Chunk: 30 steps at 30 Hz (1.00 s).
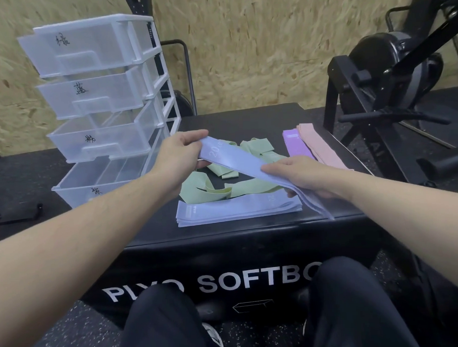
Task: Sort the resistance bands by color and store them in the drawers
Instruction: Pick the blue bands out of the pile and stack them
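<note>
A blue resistance band [238, 161] is stretched flat between both hands above the black plyo box [225, 241]. My left hand [181, 155] pinches its far end; my right hand [299, 177] grips its near end. Below it a stack of blue bands [232, 210] lies near the box's front edge. Loose green bands [223, 185] are scattered in the middle. A purple stack [296, 144] and a pink stack [318, 145] lie at the right. The clear drawer unit [101, 100] stands at the left with all its labelled drawers pulled open.
A black exercise machine [392, 87] stands to the right of the box. A black metal frame [186, 70] rises behind the drawers, in front of the chipboard wall. My knees [255, 316] are against the box's front. Rubber gym flooring surrounds the box.
</note>
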Available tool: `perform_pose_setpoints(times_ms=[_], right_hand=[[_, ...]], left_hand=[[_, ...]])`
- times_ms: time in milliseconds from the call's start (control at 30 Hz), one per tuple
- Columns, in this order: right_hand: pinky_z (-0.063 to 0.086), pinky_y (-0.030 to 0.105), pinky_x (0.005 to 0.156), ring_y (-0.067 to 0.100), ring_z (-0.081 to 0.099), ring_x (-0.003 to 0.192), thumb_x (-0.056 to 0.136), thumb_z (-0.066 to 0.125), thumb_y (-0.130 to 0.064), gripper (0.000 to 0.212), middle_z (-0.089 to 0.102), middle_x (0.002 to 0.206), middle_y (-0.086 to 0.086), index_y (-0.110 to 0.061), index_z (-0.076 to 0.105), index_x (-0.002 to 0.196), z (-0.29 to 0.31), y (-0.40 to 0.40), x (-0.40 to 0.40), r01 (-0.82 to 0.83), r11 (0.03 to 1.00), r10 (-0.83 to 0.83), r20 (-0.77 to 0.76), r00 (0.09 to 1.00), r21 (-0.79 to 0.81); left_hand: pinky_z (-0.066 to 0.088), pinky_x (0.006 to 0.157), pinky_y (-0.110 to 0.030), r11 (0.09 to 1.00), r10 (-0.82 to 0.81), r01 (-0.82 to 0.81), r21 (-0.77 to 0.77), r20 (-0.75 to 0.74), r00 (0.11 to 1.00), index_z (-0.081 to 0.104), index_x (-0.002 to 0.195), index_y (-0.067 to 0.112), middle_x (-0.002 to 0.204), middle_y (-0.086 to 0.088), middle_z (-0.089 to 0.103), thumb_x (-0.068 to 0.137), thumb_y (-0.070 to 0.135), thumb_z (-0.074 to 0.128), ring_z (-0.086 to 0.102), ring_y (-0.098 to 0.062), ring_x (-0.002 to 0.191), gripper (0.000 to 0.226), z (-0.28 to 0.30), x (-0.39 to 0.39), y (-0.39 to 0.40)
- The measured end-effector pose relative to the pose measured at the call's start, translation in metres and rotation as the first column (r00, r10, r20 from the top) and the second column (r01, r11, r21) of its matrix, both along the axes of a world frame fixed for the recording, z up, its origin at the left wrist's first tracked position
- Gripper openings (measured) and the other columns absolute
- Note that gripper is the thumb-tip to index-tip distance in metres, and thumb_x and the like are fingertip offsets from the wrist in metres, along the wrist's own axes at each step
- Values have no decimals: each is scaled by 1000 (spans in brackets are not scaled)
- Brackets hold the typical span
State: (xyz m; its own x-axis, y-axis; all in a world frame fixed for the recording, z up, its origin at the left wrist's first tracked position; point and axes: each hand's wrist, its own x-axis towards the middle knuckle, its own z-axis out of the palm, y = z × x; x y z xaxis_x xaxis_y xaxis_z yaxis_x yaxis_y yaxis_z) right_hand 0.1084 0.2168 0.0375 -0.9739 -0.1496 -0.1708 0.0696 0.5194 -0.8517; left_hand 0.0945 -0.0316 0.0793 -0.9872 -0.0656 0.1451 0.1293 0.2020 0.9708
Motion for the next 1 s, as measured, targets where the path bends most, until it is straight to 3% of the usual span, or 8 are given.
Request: perform_pose_setpoints(times_ms=[100, 233, 333, 467, 633, 733, 833, 1000], right_hand=[[37, 28, 62, 16, 48, 59, 93, 61, -45, 37, 50, 63, -7, -22, 52, 66, 0, 6, -4, -58, 993, 56, 24, 998, 98], [40, 24, 60, 13, 55, 60, 90, 69, -38, 27, 61, 70, -5, -21, 61, 72, 1, 14, -8, -74, 995, 65, 120, 991, 69], [42, 20, 58, 10, 58, 57, 83, 77, -45, 32, 66, 66, -6, -20, 64, 67, 3, 19, -11, -48, 998, 42, 132, 990, 45], [40, 20, 52, 10, 51, 48, 81, 75, -54, 43, 58, 56, -9, -22, 55, 62, 0, 19, -19, -18, 988, 1, 110, 994, 153], [38, 16, 44, 9, 48, 51, 92, 63, -32, 17, 55, 68, -9, -20, 61, 79, -6, 16, -28, -69, 990, 55, 113, 992, 127], [31, 24, 56, 16, 45, 75, 91, 56, -29, 15, 58, 91, -6, -20, 68, 93, -15, 15, -39, -69, 980, 55, 77, 996, 189], [43, 22, 68, 12, 60, 91, 92, 59, -25, 23, 68, 105, -10, -32, 71, 110, -25, 12, -49, -158, 958, 140, 88, 986, 240], [40, 17, 52, 15, 52, 67, 93, 66, -30, 21, 61, 87, -10, -34, 61, 112, -44, 5, -64, -204, 884, 215, 20, 976, 420]], left_hand=[[57, 70, -18, 999, 17, -18, 37, 15, 1000, 66, 124, 13, 115, -5, 68, 96, 6, 51, 71, -16, 84, 32, -10, -2, -3], [59, 80, -24, 998, 40, -39, 48, -18, 999, 68, 123, 12, 117, -3, 68, 94, 10, 64, 72, -12, 92, 30, -24, -5, -11], [57, 74, -19, 996, 70, -70, 57, -13, 997, 67, 121, 16, 113, -1, 67, 94, 5, 62, 68, -11, 93, 29, -35, -8, -19], [52, 65, -19, 997, 70, -72, 34, 59, 996, 58, 124, 27, 95, 0, 62, 93, 3, 63, 63, -11, 81, 39, -52, -11, -29], [50, 70, -26, 994, 110, -107, -31, 142, 984, 65, 109, 26, 87, 2, 60, 93, 3, 59, 59, -15, 78, 29, -77, -13, -42], [45, 69, -26, 984, 138, -116, -134, 170, 976, 65, 110, 26, 80, 0, 53, 92, 4, 57, 53, -15, 71, 30, -91, -14, -52], [39, 68, -26, 963, 152, -107, -246, 170, 974, 66, 110, 26, 81, -3, 49, 91, 7, 58, 46, -16, 69, 28, -102, -13, -61], [36, 60, -24, 905, 170, -87, -416, 167, 971, 66, 110, 22, 74, 3, 46, 90, 10, 61, 45, -13, 66, 24, -117, -16, -68]])
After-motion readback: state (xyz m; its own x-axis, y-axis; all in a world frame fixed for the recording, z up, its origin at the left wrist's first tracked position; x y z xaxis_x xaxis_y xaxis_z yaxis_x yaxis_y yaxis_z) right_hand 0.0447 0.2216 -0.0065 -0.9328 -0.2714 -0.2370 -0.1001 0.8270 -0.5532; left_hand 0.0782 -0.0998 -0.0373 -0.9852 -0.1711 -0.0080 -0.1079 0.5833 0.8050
